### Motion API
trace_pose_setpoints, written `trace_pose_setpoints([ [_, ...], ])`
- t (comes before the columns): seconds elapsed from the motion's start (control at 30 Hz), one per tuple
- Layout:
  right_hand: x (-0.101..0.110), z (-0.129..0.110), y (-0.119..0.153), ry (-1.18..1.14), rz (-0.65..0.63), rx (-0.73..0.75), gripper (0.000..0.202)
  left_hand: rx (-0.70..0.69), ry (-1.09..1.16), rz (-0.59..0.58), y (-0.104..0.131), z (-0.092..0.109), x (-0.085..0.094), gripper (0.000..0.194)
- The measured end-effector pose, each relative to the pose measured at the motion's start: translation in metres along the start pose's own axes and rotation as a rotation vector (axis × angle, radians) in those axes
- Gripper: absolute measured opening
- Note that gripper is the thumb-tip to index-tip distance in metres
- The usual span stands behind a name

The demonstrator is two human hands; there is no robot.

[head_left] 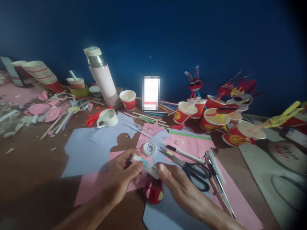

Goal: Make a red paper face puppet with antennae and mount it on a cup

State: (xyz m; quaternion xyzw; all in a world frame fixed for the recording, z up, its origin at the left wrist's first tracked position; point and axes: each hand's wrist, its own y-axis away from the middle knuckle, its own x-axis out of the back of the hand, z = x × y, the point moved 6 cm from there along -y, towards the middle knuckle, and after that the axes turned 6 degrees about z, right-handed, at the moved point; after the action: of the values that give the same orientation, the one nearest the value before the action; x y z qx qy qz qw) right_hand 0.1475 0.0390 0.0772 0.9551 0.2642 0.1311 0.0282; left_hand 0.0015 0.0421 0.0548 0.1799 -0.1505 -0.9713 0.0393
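A small whitish, see-through tube with a blue printed label (145, 164) lies slantwise between my hands. My left hand (126, 169) grips its left part between thumb and fingers. At its right end, the thumb of my right hand (171, 177) presses against it, the fingers curled behind and partly hidden. Just below sits a red rounded piece with yellow and pink patches (153, 192); whether a hand touches it I cannot tell. Beyond my hands are a white tape roll (150, 148), black-handled scissors (185, 164) lying partly opened, and a black-capped pen (184, 154).
Pink paper (90, 188) and pale blue paper (83, 150) cover the table's middle. A white cup (107, 118), a tall flask (104, 80) and a red paper cup (128, 100) stand behind. Decorated cups (212, 119) crowd the right, paper scraps (45, 110) the left.
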Motion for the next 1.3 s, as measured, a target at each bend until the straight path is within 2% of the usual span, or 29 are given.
trace_pose_setpoints([
  [0.07, -0.005, 0.003, 0.0, -0.096, -0.07, -0.04, 0.057, 0.002, -0.013, 0.003, 0.001, 0.0, -0.003, 0.033],
  [0.1, -0.005, 0.004, 0.0, -0.057, -0.041, -0.021, 0.054, 0.005, -0.008, 0.008, 0.001, 0.0, -0.005, 0.034],
  [0.17, 0.004, 0.002, 0.001, 0.197, 0.142, 0.116, 0.042, 0.03, 0.014, 0.007, 0.0, -0.003, -0.009, 0.034],
  [0.27, 0.013, -0.011, 0.011, 0.674, 0.452, 0.447, 0.022, 0.073, 0.017, -0.015, -0.003, -0.006, -0.013, 0.031],
  [0.33, 0.013, -0.014, 0.014, 0.82, 0.521, 0.552, 0.014, 0.05, -0.034, -0.018, -0.005, -0.001, -0.01, 0.031],
  [0.4, 0.017, -0.01, 0.015, 0.826, 0.508, 0.53, 0.008, -0.021, -0.132, 0.018, -0.007, 0.011, 0.0, 0.03],
  [0.53, 0.029, 0.001, 0.021, 0.709, 0.437, 0.442, 0.017, -0.227, -0.497, 0.166, -0.018, 0.046, 0.022, 0.025],
  [0.63, 0.034, 0.01, 0.031, 0.702, 0.396, 0.398, 0.011, -0.438, -0.764, 0.222, -0.033, 0.065, 0.023, 0.018],
  [0.73, 0.034, 0.017, 0.038, 0.733, 0.358, 0.37, 0.005, -0.608, -0.98, 0.185, -0.05, 0.066, 0.015, 0.015],
  [0.93, 0.031, 0.022, 0.043, 0.773, 0.347, 0.363, 0.01, -0.604, -1.08, 0.139, -0.072, 0.056, 0.01, 0.016],
  [1.07, 0.031, 0.022, 0.042, 0.771, 0.323, 0.381, 0.015, -0.582, -1.104, 0.145, -0.073, 0.057, 0.007, 0.019],
  [1.3, 0.03, 0.02, 0.042, 0.738, 0.333, 0.445, 0.021, -0.497, -1.094, 0.182, -0.07, 0.052, 0.011, 0.037],
])
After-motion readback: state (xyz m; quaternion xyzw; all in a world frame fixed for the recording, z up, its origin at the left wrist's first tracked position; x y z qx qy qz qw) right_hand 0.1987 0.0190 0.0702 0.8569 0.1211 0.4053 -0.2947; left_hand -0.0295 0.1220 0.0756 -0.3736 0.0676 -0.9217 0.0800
